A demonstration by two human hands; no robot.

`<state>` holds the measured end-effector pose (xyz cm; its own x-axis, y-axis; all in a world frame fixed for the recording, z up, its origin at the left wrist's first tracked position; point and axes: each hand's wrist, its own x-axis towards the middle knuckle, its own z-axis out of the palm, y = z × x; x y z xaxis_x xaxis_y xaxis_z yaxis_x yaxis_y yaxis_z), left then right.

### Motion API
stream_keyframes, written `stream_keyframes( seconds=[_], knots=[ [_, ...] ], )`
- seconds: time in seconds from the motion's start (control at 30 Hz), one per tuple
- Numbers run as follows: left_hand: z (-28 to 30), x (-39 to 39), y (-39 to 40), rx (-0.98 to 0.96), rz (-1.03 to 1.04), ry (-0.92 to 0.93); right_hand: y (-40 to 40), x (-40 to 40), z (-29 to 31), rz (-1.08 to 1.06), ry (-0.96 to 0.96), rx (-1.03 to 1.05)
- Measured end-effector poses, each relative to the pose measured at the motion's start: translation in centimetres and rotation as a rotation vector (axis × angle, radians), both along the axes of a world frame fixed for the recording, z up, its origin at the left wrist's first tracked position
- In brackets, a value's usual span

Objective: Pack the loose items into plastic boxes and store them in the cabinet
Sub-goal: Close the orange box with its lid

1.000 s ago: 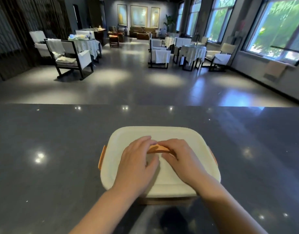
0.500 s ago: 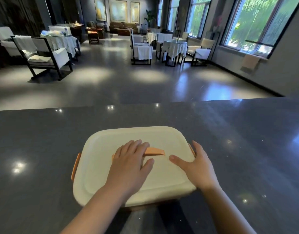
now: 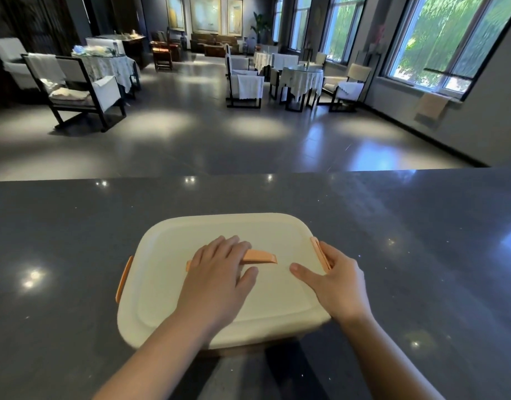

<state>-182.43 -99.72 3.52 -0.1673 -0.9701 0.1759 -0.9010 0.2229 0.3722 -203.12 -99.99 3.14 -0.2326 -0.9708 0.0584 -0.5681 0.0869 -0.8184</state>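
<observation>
Box [image 3: 219, 284], cream plastic with its lid on, sits on the dark counter [image 3: 61, 269] close to the person's edge. The left hand [image 3: 216, 272] lies flat on the lid, fingers straight and spread over the left part of the orange handle [image 3: 258, 257] in the lid's middle; it grips nothing. The right hand [image 3: 335, 281] rests at the box's right edge, thumb stretched across the lid toward the handle, fingers straight down the side just beside the right orange latch [image 3: 320, 252]; whether they press the latch cannot be told. A second orange latch [image 3: 123, 280] shows on the box's left side, untouched. Beyond the box, past the counter's far edge, a glossy floor [image 3: 191, 140] runs to chairs [image 3: 84, 90] and cloth-covered tables [image 3: 302, 77]. Windows [image 3: 444, 41] stand far right of the box, with framed pictures [image 3: 205, 10] on the far wall.
</observation>
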Motion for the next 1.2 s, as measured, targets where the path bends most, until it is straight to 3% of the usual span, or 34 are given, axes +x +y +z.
stream_keyframes(
  seconds=[0.17,0.27,0.33,0.5,0.57,0.67,0.77,0.9,1.07,1.2],
  knots=[
    [-0.2,0.0,-0.1,-0.001,0.002,0.001,0.1,0.1,0.4,0.044,0.072,0.031],
    [0.3,0.0,0.3,-0.020,0.013,0.148,0.9,1.9,0.8,0.093,0.418,0.003],
    [0.8,0.7,0.9,-0.069,0.085,0.269,1.4,4.7,1.3,0.245,0.601,-0.080],
    [-0.3,6.3,3.0,-0.228,0.303,0.114,2.0,11.5,1.2,0.571,0.746,-0.039],
    [-1.2,8.8,3.6,-0.120,0.419,0.198,1.5,12.3,0.9,0.614,0.768,-0.093],
    [-1.8,10.9,4.0,0.084,0.499,0.494,0.8,13.2,0.9,0.652,0.772,-0.122],
    [-1.7,10.7,3.9,0.178,0.523,0.737,0.6,13.6,1.0,0.647,0.757,-0.105],
    [-1.6,10.5,3.5,0.217,0.604,0.915,0.7,13.3,1.1,0.649,0.756,-0.104],
    [-1.2,10.0,4.2,0.052,0.574,0.838,0.6,13.4,1.0,0.644,0.744,-0.096],
    [-0.8,10.1,4.4,0.057,0.537,0.742,0.6,13.5,0.9,0.641,0.740,-0.085]
  ],
)
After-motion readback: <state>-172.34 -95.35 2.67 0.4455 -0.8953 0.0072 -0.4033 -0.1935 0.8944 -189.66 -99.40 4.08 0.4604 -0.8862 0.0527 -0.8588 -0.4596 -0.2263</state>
